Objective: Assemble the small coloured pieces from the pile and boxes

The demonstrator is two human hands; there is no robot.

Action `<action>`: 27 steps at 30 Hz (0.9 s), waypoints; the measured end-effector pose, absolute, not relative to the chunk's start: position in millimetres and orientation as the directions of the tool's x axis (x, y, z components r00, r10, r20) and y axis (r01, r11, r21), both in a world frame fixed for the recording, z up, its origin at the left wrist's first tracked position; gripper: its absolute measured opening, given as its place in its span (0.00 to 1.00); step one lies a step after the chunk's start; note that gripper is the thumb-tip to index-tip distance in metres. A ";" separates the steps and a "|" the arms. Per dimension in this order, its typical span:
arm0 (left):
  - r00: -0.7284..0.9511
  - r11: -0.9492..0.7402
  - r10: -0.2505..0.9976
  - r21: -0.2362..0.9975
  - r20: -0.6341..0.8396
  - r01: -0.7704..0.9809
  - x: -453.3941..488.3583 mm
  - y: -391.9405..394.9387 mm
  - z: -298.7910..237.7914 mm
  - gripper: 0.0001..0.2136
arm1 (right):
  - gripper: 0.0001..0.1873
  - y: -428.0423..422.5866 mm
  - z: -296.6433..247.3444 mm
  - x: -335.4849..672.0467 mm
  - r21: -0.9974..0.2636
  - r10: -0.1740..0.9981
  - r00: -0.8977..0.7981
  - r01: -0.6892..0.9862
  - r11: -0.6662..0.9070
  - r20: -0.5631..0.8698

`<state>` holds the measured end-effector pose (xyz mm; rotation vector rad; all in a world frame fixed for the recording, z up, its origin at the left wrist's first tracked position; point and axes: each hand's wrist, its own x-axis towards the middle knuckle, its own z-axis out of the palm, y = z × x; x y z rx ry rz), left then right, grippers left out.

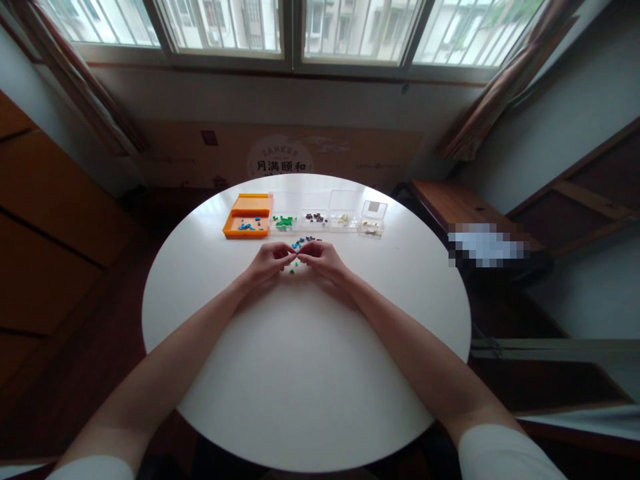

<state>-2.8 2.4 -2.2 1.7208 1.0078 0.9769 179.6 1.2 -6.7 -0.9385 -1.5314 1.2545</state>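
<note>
Both my hands meet above the middle of a round white table. My left hand and my right hand are each pinched, fingertips almost touching, on a tiny piece too small to name. Under and just beyond the fingertips lies a small heap of loose beads, blue, green and dark. Behind it stands a row of small boxes: an orange box with blue pieces, a clear box with green pieces, one with dark pieces, one with pale pieces, and a clear box at the right end.
A window with curtains runs along the far wall above a cardboard box with printed characters. A wooden bench stands to the right of the table and wooden furniture to the left.
</note>
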 end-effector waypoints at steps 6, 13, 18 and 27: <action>0.345 -0.251 0.922 0.951 0.179 0.178 -2.2 3.1 -2.6 0.16 | 0.19 3.1 -1.6 182.0 -0.978 0.963 -0.168 -0.030 0.207 0.209; 0.333 -0.231 0.928 0.959 0.166 0.165 0.1 2.7 -3.1 0.16 | 0.12 18.2 -3.0 209.6 -0.922 0.929 0.136 0.236 0.306 0.344; 0.342 -0.248 0.922 0.954 0.180 0.168 -0.1 5.3 -4.7 0.16 | 0.11 43.1 -5.0 211.1 -0.909 0.911 0.216 0.314 0.274 0.350; 0.339 -0.247 0.925 0.951 0.173 0.188 -2.6 5.7 -3.1 0.16 | 0.15 95.8 14.9 212.8 -0.929 0.929 0.283 0.346 0.135 0.240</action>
